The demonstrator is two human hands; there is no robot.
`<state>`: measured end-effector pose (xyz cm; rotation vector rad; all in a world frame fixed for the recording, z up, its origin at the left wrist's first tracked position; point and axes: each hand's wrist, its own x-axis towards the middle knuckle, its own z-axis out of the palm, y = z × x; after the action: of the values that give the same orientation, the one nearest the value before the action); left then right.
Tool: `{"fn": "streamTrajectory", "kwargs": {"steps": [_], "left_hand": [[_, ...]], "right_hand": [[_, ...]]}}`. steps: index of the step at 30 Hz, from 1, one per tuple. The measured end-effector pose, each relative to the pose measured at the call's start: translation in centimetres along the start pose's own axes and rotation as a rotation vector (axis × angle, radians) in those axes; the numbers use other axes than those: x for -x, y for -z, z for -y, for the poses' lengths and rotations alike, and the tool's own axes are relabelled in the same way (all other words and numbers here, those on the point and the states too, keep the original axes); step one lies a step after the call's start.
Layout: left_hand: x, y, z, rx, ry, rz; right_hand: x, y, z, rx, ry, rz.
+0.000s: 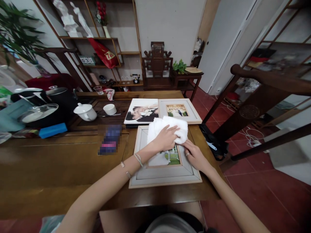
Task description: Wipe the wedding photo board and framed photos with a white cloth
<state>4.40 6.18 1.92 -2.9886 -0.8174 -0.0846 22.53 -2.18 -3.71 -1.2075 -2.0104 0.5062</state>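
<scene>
A framed photo (167, 176) in a pale grey, wood-edged frame lies flat on the wooden table before me. Bunched on its upper part is a white towel (178, 123), which covers much of the picture. My left hand (166, 137) grips the towel from above, fingers curled into its folds. My right hand (195, 157) rests on the frame's right side with its fingers stretched toward the towel's lower edge. Just beyond lie a white-bordered photo panel (141, 111) and another framed photo (195, 115), side by side.
A blurred dark blue packet (110, 140) lies left of the frame. Farther left are a white lidded bowl (85, 111), a small white cup (109, 109), a blue block (52, 130) and a glass-lidded pan (39, 113). A dark wooden chair (250, 110) stands at the right.
</scene>
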Motion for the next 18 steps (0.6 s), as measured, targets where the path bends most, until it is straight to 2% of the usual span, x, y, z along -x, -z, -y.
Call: {"fn": "streamTrajectory", "kwargs": {"steps": [4,8,10,12,14,18], "left_hand": [[3.1,0.1,1.1,-0.051,0.065,0.058],[7.9,0.8,2.9,-0.072,0.247,0.117],[10.2,1.2,2.7,-0.07,0.318,0.119],[12.3,1.4,1.0,-0.031,0.356,0.116],[14.2,1.5,-2.2,0.04,0.348,0.124],[16.6,1.3,-9.0,0.149,0.196,0.116]], "right_hand": [[0.2,-0.3,-0.4,-0.009,-0.02,-0.019],[0.3,-0.5,-0.6,-0.027,-0.035,-0.021],[0.3,-0.5,-0.5,-0.026,-0.04,-0.028],[0.3,-0.6,-0.4,-0.026,-0.047,-0.042],[0.3,-0.6,-0.3,-0.03,-0.057,-0.058],[0.4,-0.6,-0.3,-0.039,-0.067,-0.066]]}}
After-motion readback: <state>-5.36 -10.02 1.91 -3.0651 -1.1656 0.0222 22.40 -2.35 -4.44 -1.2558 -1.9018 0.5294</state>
